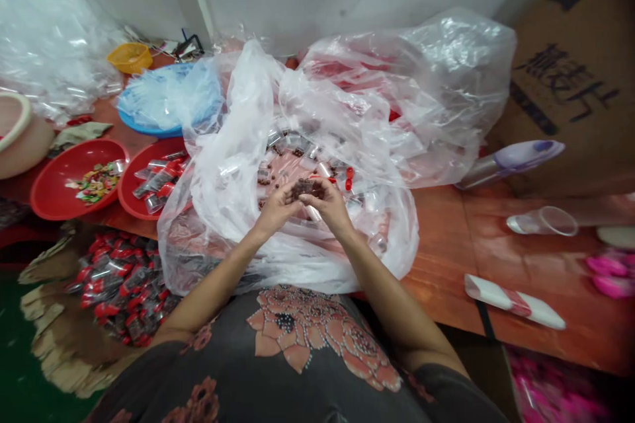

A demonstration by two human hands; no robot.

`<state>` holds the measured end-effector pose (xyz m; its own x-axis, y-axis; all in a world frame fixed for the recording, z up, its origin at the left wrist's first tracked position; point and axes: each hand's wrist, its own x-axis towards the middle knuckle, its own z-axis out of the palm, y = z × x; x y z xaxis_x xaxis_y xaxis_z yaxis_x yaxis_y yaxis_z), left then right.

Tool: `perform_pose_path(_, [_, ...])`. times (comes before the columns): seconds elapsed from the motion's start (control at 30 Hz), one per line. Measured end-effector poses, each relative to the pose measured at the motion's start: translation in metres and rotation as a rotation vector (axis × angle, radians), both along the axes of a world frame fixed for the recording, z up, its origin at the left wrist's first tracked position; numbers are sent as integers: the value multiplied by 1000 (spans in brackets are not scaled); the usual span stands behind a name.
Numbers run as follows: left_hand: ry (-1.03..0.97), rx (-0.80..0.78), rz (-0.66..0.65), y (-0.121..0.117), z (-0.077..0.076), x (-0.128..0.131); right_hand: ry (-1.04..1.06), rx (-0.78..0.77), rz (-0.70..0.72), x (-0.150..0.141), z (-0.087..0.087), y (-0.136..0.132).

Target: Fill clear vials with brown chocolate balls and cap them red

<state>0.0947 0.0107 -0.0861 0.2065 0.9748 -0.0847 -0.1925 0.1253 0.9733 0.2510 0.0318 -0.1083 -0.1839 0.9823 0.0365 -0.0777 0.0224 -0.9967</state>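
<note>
Shirt cloth (288, 370), dark and printed with salmon flowers, fills the nearest part of our view. Just beyond it, our left hand (280, 202) and right hand (327, 201) meet, fingers drawn in narrow around a dark brown clump (303, 189). This clump sits between our fingertips, over the middle of a spread of translucent plastic sheeting (218, 192). Inside its folds lie clear tubes (325, 169), some with dark brown contents, and small red caps (349, 178) just beyond our right hand.

We judge the step in hand to be picking through or gathering the brown pieces; the next move probably calls for a light pinch, both hands staying close so that none drop.

Low at our left, a torn brown sack (54, 350) holds many red-capped containers (136, 291). On the desk (441, 244), a red bowl (49, 201) holds multicoloured pieces (96, 182), beside another bowl of capped containers. Farther back are a blue tray (136, 127) under plastic and a yellow basket (129, 58).

Our fingers hide part of the clump, and blur keeps us from telling what it is, or which hand bears more of it. Folds veil something red behind, and the cardboard box (570, 152) at far right is cut off.
</note>
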Motion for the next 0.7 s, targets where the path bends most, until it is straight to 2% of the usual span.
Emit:
perform_pose_path(0.13, [-47, -11, -92, 2, 10, 4, -35, 51, -49, 11, 5, -17])
perform_pose_path(0.23, [-34, -44, -138, -1, 24, 3, -124, 112, -35, 24, 16, -25])
perform_pose_path(0.4, [-76, -115, -187, -9, 43, 7, -341, 333, -34, 45, 39, -30])
perform_pose_path(0.5, [-121, -209, -187, -13, 50, 9, -471, 437, -12, 53, 44, -28])
perform_pose_path(0.6, [-132, -289, -177, -15, 52, 9, -570, 415, 17, 55, 41, -27])
perform_pose_path(0.7, [-134, -321, -181, -16, 51, 7, -555, 388, -37, 53, 39, -31])
